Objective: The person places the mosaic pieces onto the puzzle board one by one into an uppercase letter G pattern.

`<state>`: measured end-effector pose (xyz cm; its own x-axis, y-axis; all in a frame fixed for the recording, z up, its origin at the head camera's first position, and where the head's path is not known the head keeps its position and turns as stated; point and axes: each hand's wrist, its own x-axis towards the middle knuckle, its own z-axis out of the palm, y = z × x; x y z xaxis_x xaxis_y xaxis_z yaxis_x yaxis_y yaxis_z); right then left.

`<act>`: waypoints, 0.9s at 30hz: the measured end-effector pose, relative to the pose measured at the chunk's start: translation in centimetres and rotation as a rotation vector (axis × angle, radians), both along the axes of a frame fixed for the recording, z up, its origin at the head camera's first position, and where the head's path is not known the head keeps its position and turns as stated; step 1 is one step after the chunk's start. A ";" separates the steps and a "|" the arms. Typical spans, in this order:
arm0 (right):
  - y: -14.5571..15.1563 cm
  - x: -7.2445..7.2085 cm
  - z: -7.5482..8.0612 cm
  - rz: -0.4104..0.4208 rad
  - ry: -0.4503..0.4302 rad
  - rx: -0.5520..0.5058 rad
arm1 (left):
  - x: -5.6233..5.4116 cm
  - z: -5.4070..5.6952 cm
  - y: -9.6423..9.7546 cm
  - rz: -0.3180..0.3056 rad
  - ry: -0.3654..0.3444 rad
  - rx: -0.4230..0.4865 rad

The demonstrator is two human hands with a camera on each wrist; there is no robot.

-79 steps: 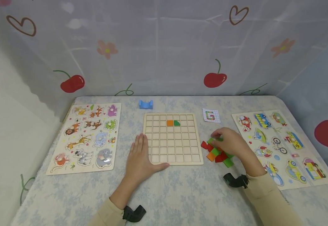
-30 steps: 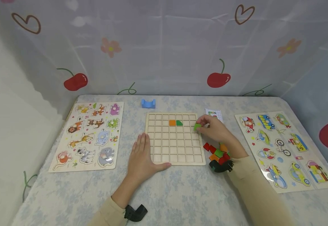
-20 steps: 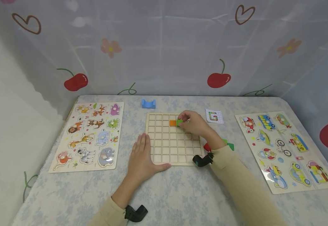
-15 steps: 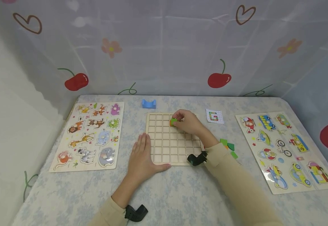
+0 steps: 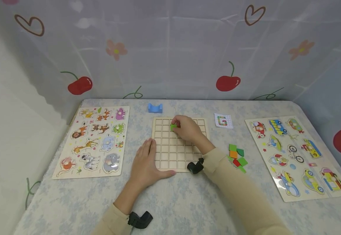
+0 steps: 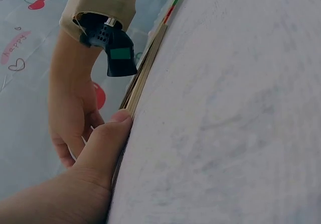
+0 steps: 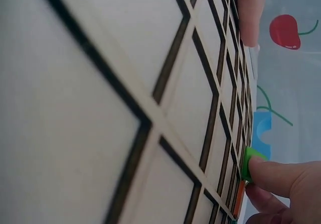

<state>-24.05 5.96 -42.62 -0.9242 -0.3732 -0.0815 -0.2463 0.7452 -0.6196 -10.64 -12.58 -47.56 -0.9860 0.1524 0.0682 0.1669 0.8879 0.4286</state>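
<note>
The right hand (image 5: 185,129) is grasping: I find a green tile (image 5: 173,127) pinched between thumb and fingertips, over the left-centre part of the grid board (image 5: 170,156), in the second row from its far edge. Whether the tile is seated in its cell I cannot tell. On my right wrist feed, an orange tile (image 7: 239,199) shows its edge just beside the green one; in the head view the right hand covers it.

The left hand (image 5: 145,168) is released, grasping nothing. I note its fingers extended with their tips at the board's left edge, and its thumb laid along the near edge; the left wrist feed confirms the thumb touching the wood. A black wrist camera (image 5: 195,166) sits at the right cuff, its twin (image 5: 140,220) at the left, both sleeves beige.

Right of the board I record loose tiles (image 5: 242,161) in green, orange, red and dark green, lying close together on the surface (image 5: 188,202). Beyond them rests a pattern card (image 5: 224,121) printed with coloured squares on a grid. A blue block (image 5: 155,108) stands behind the board. Well to the left lies an animal puzzle (image 5: 99,151); to the far right, a vehicle puzzle (image 5: 285,148). A cherry-printed curtain (image 5: 170,65) hangs behind the surface.
</note>
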 end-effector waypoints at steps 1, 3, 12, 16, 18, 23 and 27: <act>-0.1 0.0 0.0 0.000 0.003 0.009 | 0.0 0.0 0.0 -0.003 0.002 0.004; -0.2 0.0 -0.1 0.003 0.006 0.019 | 0.0 -0.1 -0.1 -0.006 0.002 0.004; -0.3 -0.2 -0.3 0.011 0.027 0.049 | -0.1 -0.2 -0.1 -0.012 -0.041 -0.031; -0.3 -0.1 -0.1 0.013 0.008 0.076 | -0.1 -0.2 0.0 -0.009 -0.040 -0.032; -0.3 0.1 0.0 0.017 -0.003 0.090 | -0.1 -0.2 0.0 -0.008 -0.031 -0.031; 0.0 0.4 0.1 0.035 0.004 0.095 | -0.1 -0.2 0.0 -0.005 -0.017 -0.027; 0.1 0.5 0.2 0.038 0.016 0.087 | -0.1 -0.3 0.1 -0.003 -0.032 -0.036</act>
